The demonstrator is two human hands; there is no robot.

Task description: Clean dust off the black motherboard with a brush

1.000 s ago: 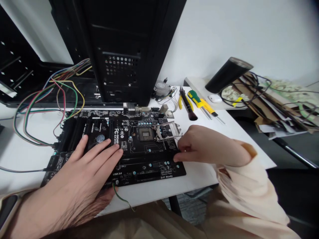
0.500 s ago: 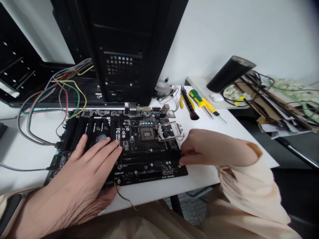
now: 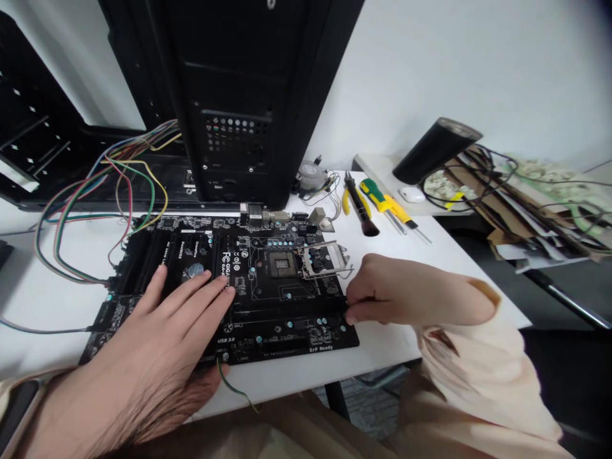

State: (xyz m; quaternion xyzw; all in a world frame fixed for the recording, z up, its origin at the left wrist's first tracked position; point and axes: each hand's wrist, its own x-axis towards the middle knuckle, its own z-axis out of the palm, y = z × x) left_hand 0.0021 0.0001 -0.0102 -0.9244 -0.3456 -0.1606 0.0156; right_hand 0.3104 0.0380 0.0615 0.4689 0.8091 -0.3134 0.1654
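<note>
A black motherboard [image 3: 282, 335] lies flat on the white table, its metal processor socket lever frame [image 3: 327, 260] raised above the bare socket [image 3: 282, 264]. Across its slots rests my left hand [image 3: 179, 319], fingers spread on top and the thumb low at the board's front edge. My right hand [image 3: 377, 290] is closed, with thumb and fingertips pressed at the right end of the long black memory slots [image 3: 287, 310]. Whatever sits between those fingertips is hidden. A thin green wire [image 3: 239, 390] hangs off the front edge beside my left thumb.
Behind the board stands a black computer case [image 3: 229, 83]; coloured cables [image 3: 62, 220] run from it to the left. To the right lie a CPU cooler [image 3: 310, 178], pliers [image 3: 347, 199], a brush [image 3: 368, 224], screwdrivers [image 3: 380, 197] and a black cylinder [image 3: 435, 150].
The view has shifted slightly. My right hand stays at the slot ends with only a small movement of its fingers. My left hand remains spread on the motherboard.
</note>
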